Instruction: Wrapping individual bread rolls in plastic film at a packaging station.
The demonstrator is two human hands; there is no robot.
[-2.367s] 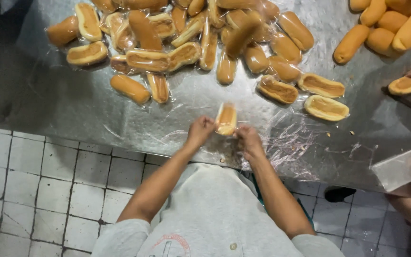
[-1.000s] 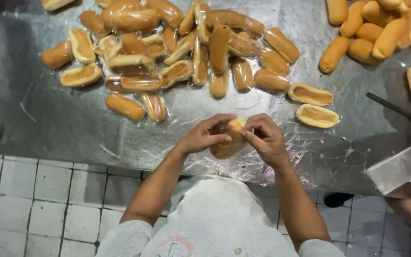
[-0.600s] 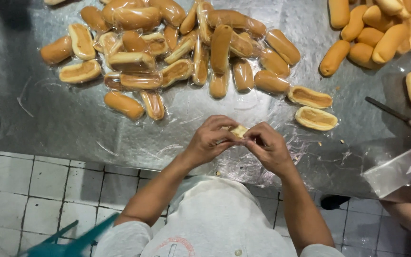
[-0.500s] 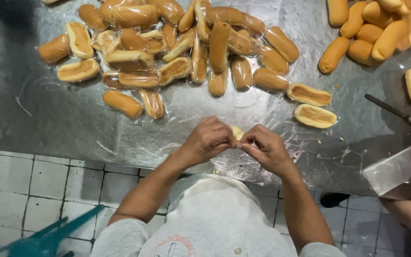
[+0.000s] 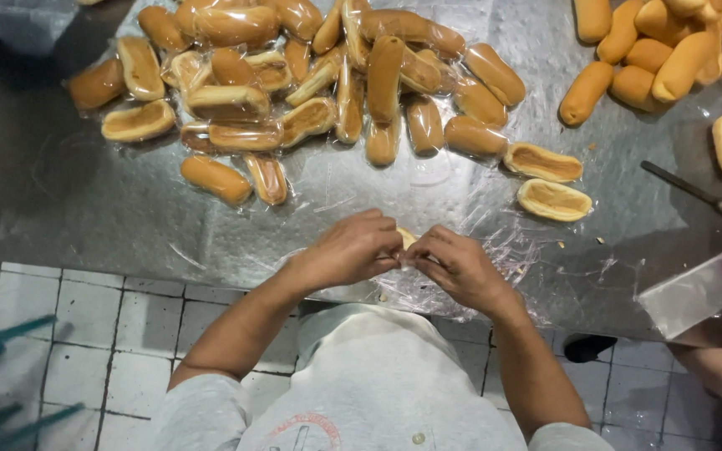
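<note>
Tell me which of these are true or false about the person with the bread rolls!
1. Both hands, left hand and right hand, meet around one small golden bread roll. True.
2. The shiny metal table holds only three rolls. False: a big pile of plastic-wrapped golden rolls lies there.
3. Two open split rolls lie right of the hands. True.
4. The floor is green carpet. False: it is white square tiles.

Single head-worn view, looking steeply down, close over the steel table (image 5: 60, 217) edge, tiled floor (image 5: 85, 351) below
</note>
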